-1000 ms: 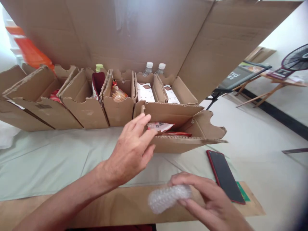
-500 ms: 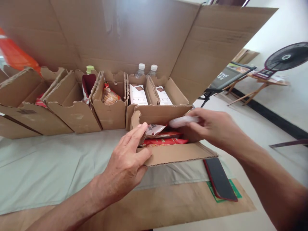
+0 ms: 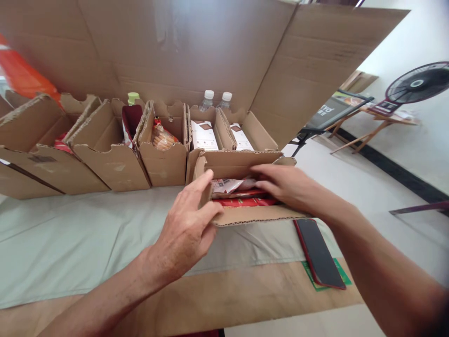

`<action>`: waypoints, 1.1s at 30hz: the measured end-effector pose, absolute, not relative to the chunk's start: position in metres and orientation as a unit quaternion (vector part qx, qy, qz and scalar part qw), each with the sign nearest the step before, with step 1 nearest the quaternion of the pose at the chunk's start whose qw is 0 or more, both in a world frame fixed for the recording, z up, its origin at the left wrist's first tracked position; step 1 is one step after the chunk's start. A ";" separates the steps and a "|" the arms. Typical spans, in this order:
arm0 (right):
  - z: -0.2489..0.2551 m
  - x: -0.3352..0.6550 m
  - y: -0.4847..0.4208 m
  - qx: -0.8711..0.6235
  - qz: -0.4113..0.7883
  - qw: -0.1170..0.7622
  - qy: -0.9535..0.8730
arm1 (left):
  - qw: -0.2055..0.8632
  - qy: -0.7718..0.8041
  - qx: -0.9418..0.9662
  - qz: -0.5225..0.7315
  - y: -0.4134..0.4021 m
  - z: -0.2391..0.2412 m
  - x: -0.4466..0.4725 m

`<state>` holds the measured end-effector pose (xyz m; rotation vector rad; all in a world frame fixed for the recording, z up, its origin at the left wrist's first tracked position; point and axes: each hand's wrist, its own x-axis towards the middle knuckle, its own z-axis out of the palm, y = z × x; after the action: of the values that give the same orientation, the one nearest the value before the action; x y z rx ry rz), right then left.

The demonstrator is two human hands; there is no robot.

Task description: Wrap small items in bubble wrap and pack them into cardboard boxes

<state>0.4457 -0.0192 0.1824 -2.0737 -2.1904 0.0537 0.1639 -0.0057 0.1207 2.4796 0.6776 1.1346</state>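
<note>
A small cardboard box (image 3: 259,216) stands in front of me, tilted towards me with its top uncovered. My left hand (image 3: 191,220) grips its left end, the thumb at the near corner and the fingers along the side. Inside lie red packets (image 3: 242,201) and a white printed packet (image 3: 226,186). My right hand (image 3: 286,185) reaches into the right part of the box, its fingers closed on a whitish translucent packet (image 3: 249,181). Only a bit of that packet shows past my fingertips.
Behind stand several cardboard bins (image 3: 163,164), with white boxes (image 3: 204,135), a snack bag (image 3: 163,135) and bottles (image 3: 208,99). A tall cardboard panel (image 3: 196,51) rises behind them. A phone (image 3: 320,252) lies at the table's front right. A fan (image 3: 416,84) stands far right.
My right hand has moved down and left into the box with the translucent packet. The box's near wall looks raised, less tipped towards me. My left hand has stayed at the box's left end.
</note>
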 end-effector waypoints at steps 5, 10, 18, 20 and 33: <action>0.177 0.470 -0.109 -0.751 -0.190 0.408 -0.483 | 0.254 0.336 0.783 0.457 -0.006 0.104 0.143; 0.118 0.485 -0.118 -0.741 0.115 0.409 -0.520 | 0.428 0.382 0.734 0.364 0.006 0.069 0.149; 0.077 0.456 -0.088 -0.635 0.290 0.511 -0.502 | 0.537 0.330 0.672 0.388 0.019 0.054 0.189; 0.073 0.445 -0.108 -0.652 0.253 0.510 -0.501 | 0.534 0.328 0.672 0.396 0.005 0.054 0.178; 0.113 0.337 -0.093 -0.615 0.207 0.518 -0.558 | 0.447 0.453 0.648 0.418 -0.004 0.111 0.069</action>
<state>0.3371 -0.0935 0.1130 -1.4758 -1.3386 0.4968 0.0691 -0.0044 0.1109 1.6055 1.1213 1.0358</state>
